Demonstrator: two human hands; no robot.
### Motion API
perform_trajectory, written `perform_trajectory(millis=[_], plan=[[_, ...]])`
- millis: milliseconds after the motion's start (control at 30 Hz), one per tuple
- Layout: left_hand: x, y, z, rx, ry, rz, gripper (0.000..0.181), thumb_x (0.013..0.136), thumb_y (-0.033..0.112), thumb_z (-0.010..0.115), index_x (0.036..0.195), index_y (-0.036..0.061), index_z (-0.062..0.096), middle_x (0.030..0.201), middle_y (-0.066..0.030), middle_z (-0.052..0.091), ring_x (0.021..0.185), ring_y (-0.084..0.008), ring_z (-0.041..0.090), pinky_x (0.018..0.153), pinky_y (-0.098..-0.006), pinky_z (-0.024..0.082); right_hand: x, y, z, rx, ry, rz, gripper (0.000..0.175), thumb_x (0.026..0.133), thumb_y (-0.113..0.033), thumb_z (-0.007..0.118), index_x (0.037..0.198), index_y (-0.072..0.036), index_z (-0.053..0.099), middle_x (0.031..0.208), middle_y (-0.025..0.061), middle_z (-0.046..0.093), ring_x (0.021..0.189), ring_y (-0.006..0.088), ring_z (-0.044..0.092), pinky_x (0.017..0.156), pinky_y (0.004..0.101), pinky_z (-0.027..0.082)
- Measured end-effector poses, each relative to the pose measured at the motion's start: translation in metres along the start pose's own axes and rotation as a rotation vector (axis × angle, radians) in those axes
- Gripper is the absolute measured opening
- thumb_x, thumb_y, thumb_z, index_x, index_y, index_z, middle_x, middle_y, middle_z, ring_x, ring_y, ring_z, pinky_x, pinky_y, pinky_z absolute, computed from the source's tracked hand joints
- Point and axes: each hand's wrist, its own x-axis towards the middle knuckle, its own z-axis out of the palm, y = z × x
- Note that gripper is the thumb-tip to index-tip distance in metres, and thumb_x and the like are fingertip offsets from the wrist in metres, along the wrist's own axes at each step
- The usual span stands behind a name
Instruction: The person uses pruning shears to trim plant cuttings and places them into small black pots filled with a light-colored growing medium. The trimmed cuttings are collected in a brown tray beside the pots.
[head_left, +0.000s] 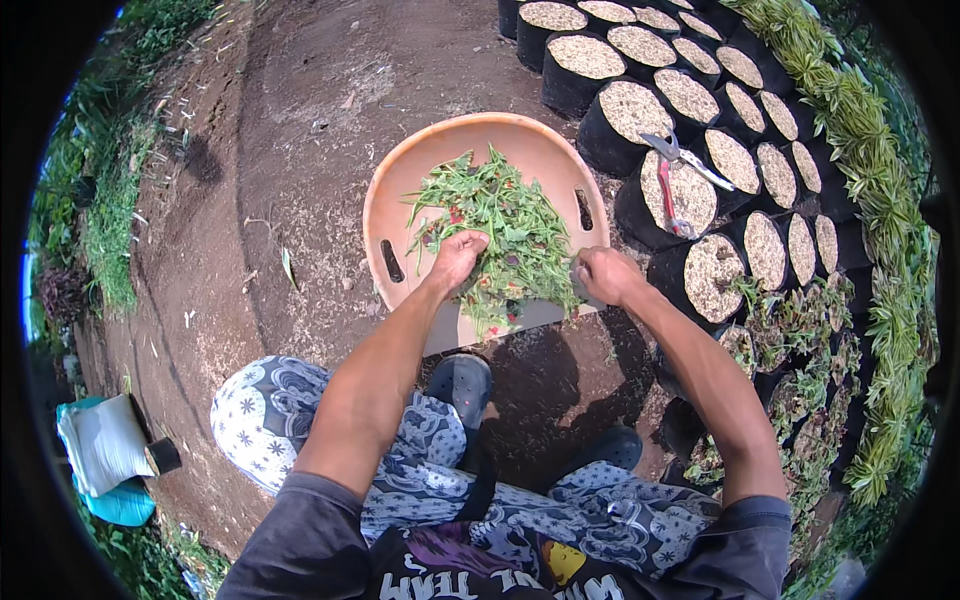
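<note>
A peach-orange plastic scoop tray (397, 172) with two handle slots and a straight open front lies on the soil before me. Heaped in it are cut leafy green stems (517, 217) mixed with small red bits. My left hand (457, 259) is at the heap's left side, thumb and forefinger pinched on the greens. At the tray's right rim, below the handle slot, my right hand (609, 274) is curled with its fingers turned inward. Whether it grips the rim or a small stem is hidden.
Rows of black grow bags (577, 146) with pale filling stand to the right. Red-handled pruning shears (667, 180) rest open across them. Wilted plants (802, 367) fill the lower right beside a striped-leaf hedge (885, 225). A white sack (109, 442) lies far left. My clog (459, 390) is near the tray's front.
</note>
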Motion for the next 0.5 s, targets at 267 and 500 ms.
perform_trajectory(millis=[267, 500], plan=[[-0.016, 0.064, 0.033, -0.159, -0.371, -0.131, 0.011, 0.102, 0.021, 0.061, 0.103, 0.0103, 0.063, 0.075, 0.0079, 0.05, 0.058, -0.0016, 0.044, 0.049, -0.019, 0.033, 0.008, -0.004, -0.005, 0.476, 0.148, -0.016, 0.027, 0.1, -0.021, 0.053, 0.116, -0.004, 0.066, 0.092, 0.0153, 0.072, 0.083, 0.0273, 0.069, 0.079, 0.0408, 0.053], [-0.024, 0.108, 0.075, 0.17, -0.484, 0.12, 0.014, 0.098, 0.025, 0.067, 0.1, 0.0117, 0.071, 0.075, 0.0083, 0.058, 0.06, -0.0025, 0.044, 0.053, -0.0212, 0.034, -0.001, -0.012, -0.031, 0.87, 0.269, -0.039, 0.033, 0.102, -0.024, 0.059, 0.128, -0.005, 0.063, 0.087, 0.0032, 0.068, 0.073, 0.0097, 0.059, 0.07, 0.0281, 0.051]])
